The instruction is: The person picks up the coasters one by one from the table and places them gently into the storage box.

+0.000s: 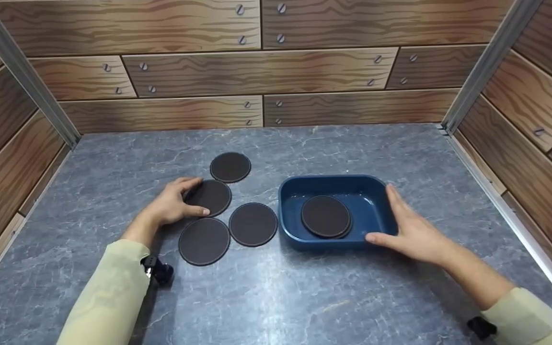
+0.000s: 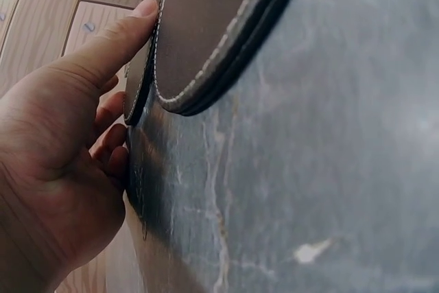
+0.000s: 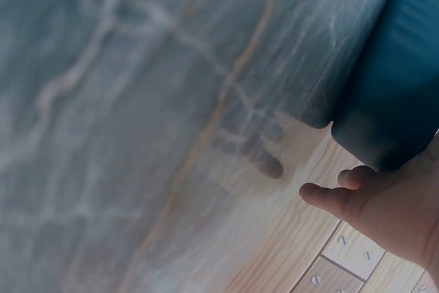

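Observation:
My left hand [image 1: 170, 203] holds a round dark coaster [image 1: 214, 197] by its left edge, thumb on the near side and fingers on the far side. In the left wrist view, this coaster [image 2: 139, 87] shows between thumb and fingers, partly behind a nearer coaster [image 2: 206, 29] with pale stitching. My right hand [image 1: 419, 235] grips the right end of a blue rectangular dish [image 1: 338, 244], thumb at the near rim and fingers along the outer wall. Inside the dish lies another dark coaster [image 1: 325, 215], seemingly with one beneath it. The right wrist view shows the dish's outside [image 3: 384, 94].
Around the held coaster lie a far coaster [image 1: 230, 167], a near coaster [image 1: 204, 241] and one beside the dish [image 1: 253, 224]. They rest on a grey marbled tabletop [image 1: 276, 297]. Wood-patterned walls [image 1: 257, 72] enclose the back and sides.

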Tool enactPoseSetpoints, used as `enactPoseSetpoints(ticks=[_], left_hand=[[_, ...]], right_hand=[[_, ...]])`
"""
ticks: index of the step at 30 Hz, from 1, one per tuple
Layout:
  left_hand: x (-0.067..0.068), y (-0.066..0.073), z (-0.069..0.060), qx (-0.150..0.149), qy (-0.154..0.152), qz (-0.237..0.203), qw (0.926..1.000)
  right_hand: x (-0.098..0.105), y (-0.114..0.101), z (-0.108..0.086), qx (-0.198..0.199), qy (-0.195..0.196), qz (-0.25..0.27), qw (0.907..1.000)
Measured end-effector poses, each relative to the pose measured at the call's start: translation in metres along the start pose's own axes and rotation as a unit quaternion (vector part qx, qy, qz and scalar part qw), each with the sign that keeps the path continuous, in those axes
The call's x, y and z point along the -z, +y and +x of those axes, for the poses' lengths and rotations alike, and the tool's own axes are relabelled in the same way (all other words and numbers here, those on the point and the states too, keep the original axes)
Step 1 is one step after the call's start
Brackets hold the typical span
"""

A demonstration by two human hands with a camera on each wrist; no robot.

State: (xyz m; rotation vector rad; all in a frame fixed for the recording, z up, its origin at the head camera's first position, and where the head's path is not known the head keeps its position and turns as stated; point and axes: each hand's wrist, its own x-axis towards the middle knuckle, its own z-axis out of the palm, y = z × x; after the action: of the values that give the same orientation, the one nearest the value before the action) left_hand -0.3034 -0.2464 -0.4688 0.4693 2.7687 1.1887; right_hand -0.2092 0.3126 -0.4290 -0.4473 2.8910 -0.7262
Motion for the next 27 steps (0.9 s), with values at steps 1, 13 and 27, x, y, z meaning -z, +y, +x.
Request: enactPoseSetpoints(ticks=[1,13,27], left_hand=[[0.0001,0.0003,-0.0001,0.0,-0.001,0.0,1.0],[-0.0003,0.0032,0.0005,0.004,0.006,-0.015,0.9999],[0.0015,0.0074,0.0011,-0.009,0.03,-0.017,0.9994]], right_hand=[[-0.0001,0.0,0.0,0.001,0.0,0.001,1.0],[-0.0003,0.0007,0.0003,0.01,0.007,0.003,0.9999],[-0.0008,0.002,0.0016,0.004,0.004,-0.002,1.0]])
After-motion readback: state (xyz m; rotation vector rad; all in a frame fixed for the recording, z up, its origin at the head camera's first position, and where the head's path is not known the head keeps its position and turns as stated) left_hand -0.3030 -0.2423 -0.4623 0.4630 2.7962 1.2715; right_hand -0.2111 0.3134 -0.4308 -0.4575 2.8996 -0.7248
